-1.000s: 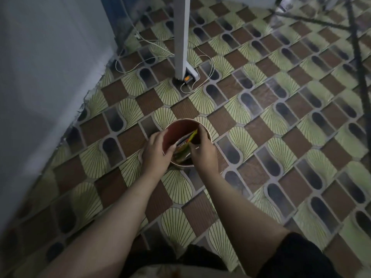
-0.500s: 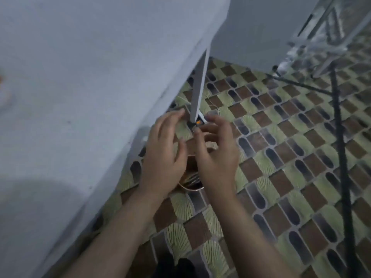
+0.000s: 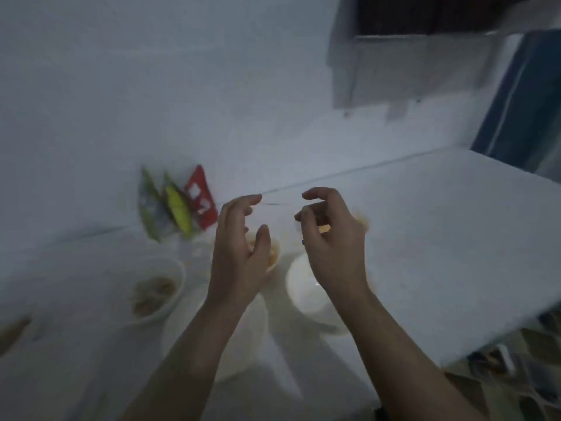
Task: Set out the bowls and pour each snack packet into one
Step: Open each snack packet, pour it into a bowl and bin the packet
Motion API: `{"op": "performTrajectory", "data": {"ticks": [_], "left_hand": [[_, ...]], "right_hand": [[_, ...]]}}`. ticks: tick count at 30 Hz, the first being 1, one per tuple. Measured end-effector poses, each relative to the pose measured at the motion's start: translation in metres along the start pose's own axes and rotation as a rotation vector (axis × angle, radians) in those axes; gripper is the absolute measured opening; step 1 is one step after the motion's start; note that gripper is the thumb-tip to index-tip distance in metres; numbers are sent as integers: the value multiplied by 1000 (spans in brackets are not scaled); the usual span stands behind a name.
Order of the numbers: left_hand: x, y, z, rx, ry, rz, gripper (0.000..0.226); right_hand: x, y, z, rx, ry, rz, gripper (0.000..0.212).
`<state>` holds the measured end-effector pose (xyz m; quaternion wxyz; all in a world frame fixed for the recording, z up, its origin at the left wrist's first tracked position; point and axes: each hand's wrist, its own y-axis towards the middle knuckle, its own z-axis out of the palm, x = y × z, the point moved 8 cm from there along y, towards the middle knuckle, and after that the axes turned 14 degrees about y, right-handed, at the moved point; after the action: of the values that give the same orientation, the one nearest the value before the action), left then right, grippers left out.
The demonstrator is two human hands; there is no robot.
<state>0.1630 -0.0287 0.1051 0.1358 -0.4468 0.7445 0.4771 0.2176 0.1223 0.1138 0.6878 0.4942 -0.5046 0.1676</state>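
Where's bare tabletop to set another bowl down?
Best bet: the right half of the table, from the right hand out to the far and right edges, looks bare. Crowded on the left: packets against the wall, a filled bowl, and more bowls under and between the hands, left hand included. The picture is blurred, so small crumbs may be missed.

Legible text: none; the red packet (image 3: pixel 201 198) against the wall bears white markings, too blurred to read as letters or numbers.
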Motion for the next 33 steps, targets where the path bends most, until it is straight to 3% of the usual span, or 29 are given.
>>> {"op": "performTrajectory", "data": {"ticks": [7, 14, 20, 25, 29, 33], "left_hand": [[149, 32, -120, -208, 91, -207, 35], [277, 56, -151, -169, 167, -380, 28], [353, 87, -139, -112, 133, -494, 32], [403, 121, -110, -30, 51, -594, 38], [436, 143, -71, 87, -164, -675, 37], [466, 150, -30, 254, -398, -688, 60]], "right_hand": [[-18, 17, 192, 241, 11, -47, 15], [-65, 19, 321, 388, -31, -44, 16], [-127, 27, 382, 383, -58, 92, 26], [-165, 36, 413, 370, -73, 198, 46], [-184, 44, 435, 348, -75, 211, 57], [-197, 51, 452, 333, -17, 247, 53]]}}
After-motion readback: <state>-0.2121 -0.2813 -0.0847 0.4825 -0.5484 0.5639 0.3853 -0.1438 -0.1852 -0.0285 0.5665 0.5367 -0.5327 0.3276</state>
